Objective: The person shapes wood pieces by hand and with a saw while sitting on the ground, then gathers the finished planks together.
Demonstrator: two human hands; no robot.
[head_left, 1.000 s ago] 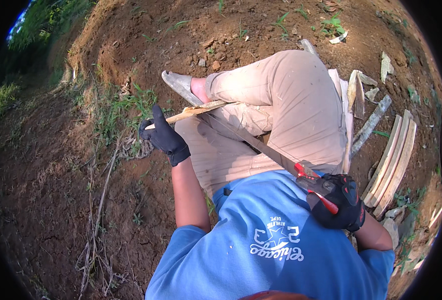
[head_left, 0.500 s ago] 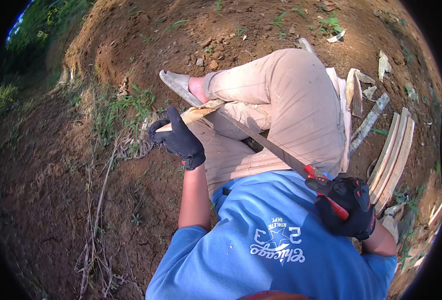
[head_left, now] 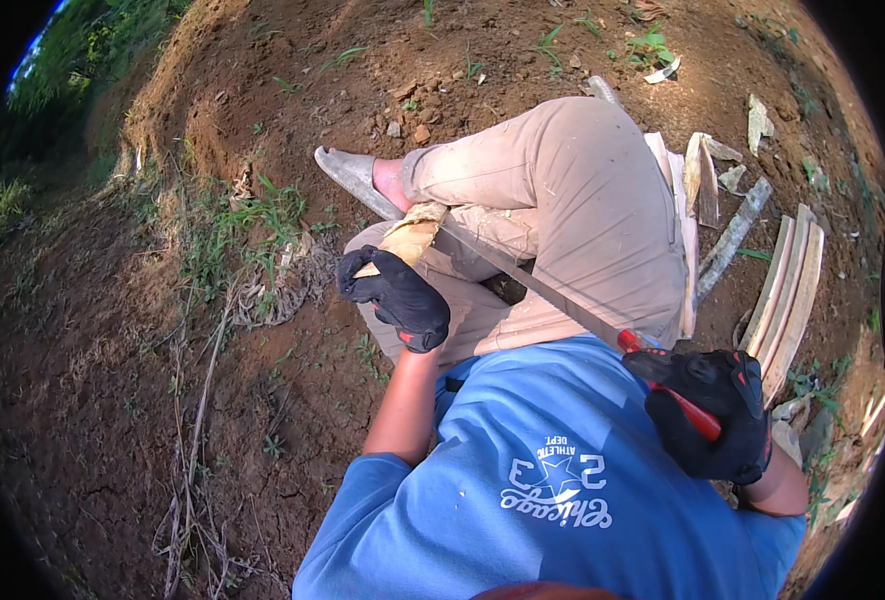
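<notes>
From the head view, I see the wood (head_left: 412, 236) left of the frame's centre, slanting up and right out of the left hand (head_left: 398, 303), the nearer one, whose fingers grip its lower end. The right hand (head_left: 707, 412), right of centre, has its fingers wrapped round the red handle of the saw (head_left: 552, 296). The blade runs up and left, its far end at the wood's upper end; whether they touch, I can't tell.
</notes>
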